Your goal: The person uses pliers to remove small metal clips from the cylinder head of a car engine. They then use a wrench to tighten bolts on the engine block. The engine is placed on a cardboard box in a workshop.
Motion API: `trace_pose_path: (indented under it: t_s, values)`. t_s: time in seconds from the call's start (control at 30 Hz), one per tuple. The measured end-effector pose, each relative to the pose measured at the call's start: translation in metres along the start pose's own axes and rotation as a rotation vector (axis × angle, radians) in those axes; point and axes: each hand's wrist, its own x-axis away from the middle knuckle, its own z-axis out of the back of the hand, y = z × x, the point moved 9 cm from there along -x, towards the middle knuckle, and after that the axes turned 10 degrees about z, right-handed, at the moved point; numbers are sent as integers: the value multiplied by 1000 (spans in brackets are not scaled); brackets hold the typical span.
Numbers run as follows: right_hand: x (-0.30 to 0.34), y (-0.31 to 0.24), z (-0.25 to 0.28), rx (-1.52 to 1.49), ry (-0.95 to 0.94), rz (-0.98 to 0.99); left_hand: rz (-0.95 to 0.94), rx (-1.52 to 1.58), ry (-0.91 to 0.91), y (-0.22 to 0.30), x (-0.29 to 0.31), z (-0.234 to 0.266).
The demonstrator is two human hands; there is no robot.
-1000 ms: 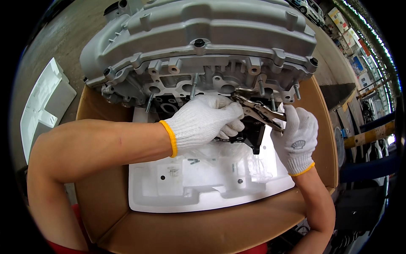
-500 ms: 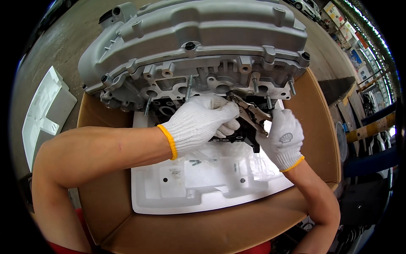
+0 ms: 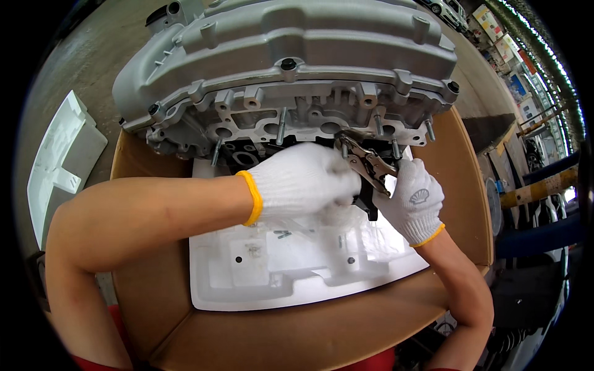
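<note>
My left hand (image 3: 303,182), in a white knit glove with a yellow cuff, is curled shut over a dark part at the lower edge of the aluminium engine casting (image 3: 291,68); the glove hides that part almost wholly, so I cannot tell its shape. My right hand (image 3: 413,201), gloved the same, is wrapped around the handles of the locking pliers (image 3: 365,159). The pliers run up and to the left from that hand, and their nose sits at the underside of the casting, next to the threaded studs (image 3: 378,123) that stick out of it. Whether the nose is clamped on a stud or on something behind it cannot be made out.

The casting lies across the far end of an open cardboard box (image 3: 297,334) and overhangs both side walls. Several more studs project from its near face to the left of my hands. Below my hands, inside the box, lies a white moulded foam tray (image 3: 278,278) with shallow recesses and a few small holes. My left forearm crosses the box from the left and covers the near-left part of the tray.

A second white foam piece (image 3: 62,167) lies on the concrete floor (image 3: 74,55) to the left of the box, well apart from it.
</note>
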Motion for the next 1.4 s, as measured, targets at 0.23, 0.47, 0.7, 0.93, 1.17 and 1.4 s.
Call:
trace_pose_path:
  t_s: [0.23, 0.47, 0.7, 0.93, 1.17, 1.4]
  values:
    - [-15, -17, -1, -22, -86, -117, -558, -910, -75, 42, 156, -13]
    - [2, -13, -10, -54, -161, -458, -496, -887, 245, 4, 193, 73]
    - [26, -48, -54, -377, -94, -794, -552, -788, 144, -1, 210, 73]
    - [21, -63, -55, -506, -4, -779, -568, -739, 142, -19, 214, 73]
    - [1, -37, 33, 262, 349, -74, -571, -785, 46, -4, 212, 72]
    - [-20, -37, 40, 324, 167, -77, -549, -726, 9, -11, 209, 73]
